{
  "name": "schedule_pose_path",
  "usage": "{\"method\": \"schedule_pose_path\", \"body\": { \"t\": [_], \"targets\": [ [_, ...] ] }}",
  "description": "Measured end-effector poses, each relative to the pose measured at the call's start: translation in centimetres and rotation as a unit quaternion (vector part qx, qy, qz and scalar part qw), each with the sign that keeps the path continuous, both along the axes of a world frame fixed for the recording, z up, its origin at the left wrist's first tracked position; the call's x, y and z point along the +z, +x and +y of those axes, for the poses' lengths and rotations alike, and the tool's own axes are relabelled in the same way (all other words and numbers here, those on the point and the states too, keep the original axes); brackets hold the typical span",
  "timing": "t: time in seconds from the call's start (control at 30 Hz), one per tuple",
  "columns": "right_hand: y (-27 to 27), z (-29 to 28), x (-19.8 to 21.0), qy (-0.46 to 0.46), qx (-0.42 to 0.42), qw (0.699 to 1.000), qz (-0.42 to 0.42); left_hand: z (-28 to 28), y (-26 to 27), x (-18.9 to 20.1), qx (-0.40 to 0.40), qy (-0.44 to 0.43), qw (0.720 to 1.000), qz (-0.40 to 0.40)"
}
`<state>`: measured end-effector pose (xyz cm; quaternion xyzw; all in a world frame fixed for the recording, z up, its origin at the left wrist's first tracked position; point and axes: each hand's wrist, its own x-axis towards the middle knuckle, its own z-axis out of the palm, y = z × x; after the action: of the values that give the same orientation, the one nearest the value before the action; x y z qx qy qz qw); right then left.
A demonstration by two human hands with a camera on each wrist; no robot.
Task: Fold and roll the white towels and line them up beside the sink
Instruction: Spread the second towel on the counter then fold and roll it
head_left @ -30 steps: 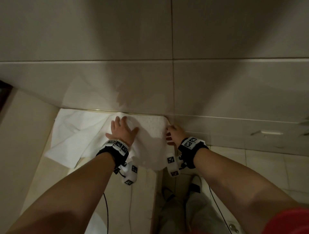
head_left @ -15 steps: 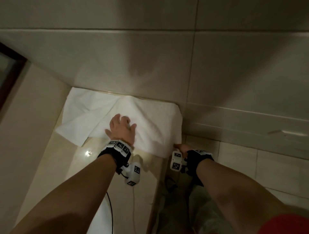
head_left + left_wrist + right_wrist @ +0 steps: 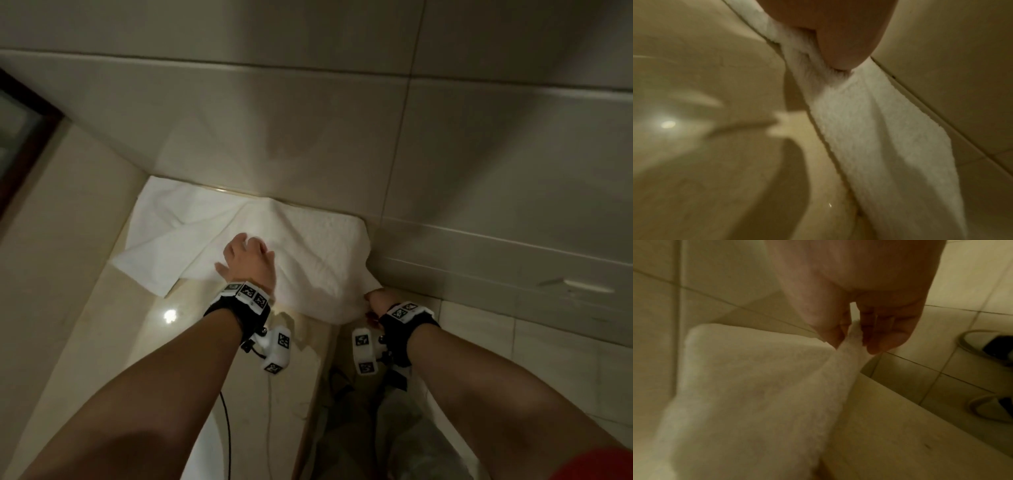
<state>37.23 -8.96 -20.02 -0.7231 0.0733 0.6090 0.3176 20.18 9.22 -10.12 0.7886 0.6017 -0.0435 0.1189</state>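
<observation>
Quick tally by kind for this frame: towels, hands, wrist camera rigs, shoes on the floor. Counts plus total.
White terry towels: 1 (partly folded on the beige stone counter; whether it is more than one cloth, cannot tell)
Bare hands: 2 (left hand, right hand)
Black-strapped wrist camera rigs: 2 (left, right)
White-and-black shoes: 2
Total: 7

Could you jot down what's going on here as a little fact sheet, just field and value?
Place: tiled bathroom counter against a wall
Item: white towel spread on the counter, partly folded
Left hand: rests on the towel
Right hand: pinches the towel's near right corner at the counter edge
Rolled yet: no
</observation>
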Motion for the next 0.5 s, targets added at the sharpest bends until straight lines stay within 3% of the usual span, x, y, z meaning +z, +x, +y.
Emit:
{"method": "schedule_pose_path", "body": {
  "t": [0.17, 0.37, 0.5],
  "targets": [
    [0.5, 2.6, 4.7, -0.007, 0.022, 0.997, -0.078, 0.1, -1.5, 2.1, -0.018, -0.051, 0.998, -0.036],
    [0.4, 6.1, 10.0, 0.045, 0.166, 0.972, -0.159, 1.3, -5.5, 5.1, -0.025, -0.117, 0.992, -0.041],
    [-0.7, 7.8, 13.9, 0.045, 0.203, 0.954, -0.218, 3.2, -9.3, 7.6, 0.002, -0.135, 0.990, -0.030]
  ]
}}
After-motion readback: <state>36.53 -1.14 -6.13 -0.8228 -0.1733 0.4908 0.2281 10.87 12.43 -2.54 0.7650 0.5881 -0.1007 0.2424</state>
